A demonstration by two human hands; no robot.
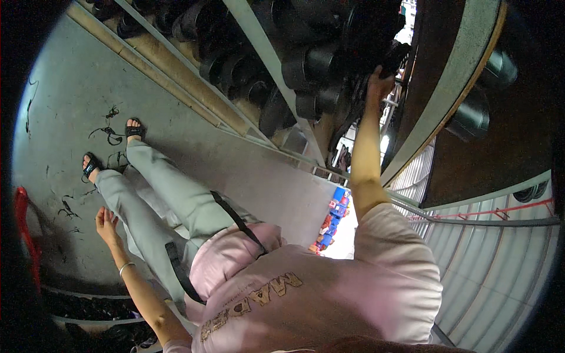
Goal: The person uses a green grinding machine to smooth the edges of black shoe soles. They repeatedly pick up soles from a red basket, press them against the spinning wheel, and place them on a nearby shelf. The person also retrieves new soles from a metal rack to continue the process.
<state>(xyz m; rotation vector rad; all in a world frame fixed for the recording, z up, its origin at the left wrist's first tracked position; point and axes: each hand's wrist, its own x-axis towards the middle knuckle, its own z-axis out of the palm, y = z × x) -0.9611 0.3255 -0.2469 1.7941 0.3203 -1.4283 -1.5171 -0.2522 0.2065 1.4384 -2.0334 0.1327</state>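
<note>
Racks of black moulded parts (306, 65), tube-like and cup-like pieces stacked in rows on slanted metal shelves (259, 41), fill the upper part of the view, and the right hand (379, 82) is raised high into them. That arm is stretched almost straight, a judgement being that the pieces sit above shoulder height and need a full reach. The right hand touches a dark piece at the edge of the stack (394, 59); whether its fingers are closed round it or merely resting on it cannot be told, since the hand is seen from behind and the dark parts swallow the outline.

The left hand (106, 223) hangs low and free at the person's side, holding nothing, fingers loosely spread and slightly curled, a thin bangle (126, 267) on the wrist. It seems to be held out for balance during the reach.

Below, the grey concrete floor (70, 88) carries scattered black trimmings (109, 132) near the sandalled feet (112, 150). A dark strap (235, 217) crosses the pink shirt (306, 300). More dark pieces lie in a low tray (88, 309) at the lower left.
</note>
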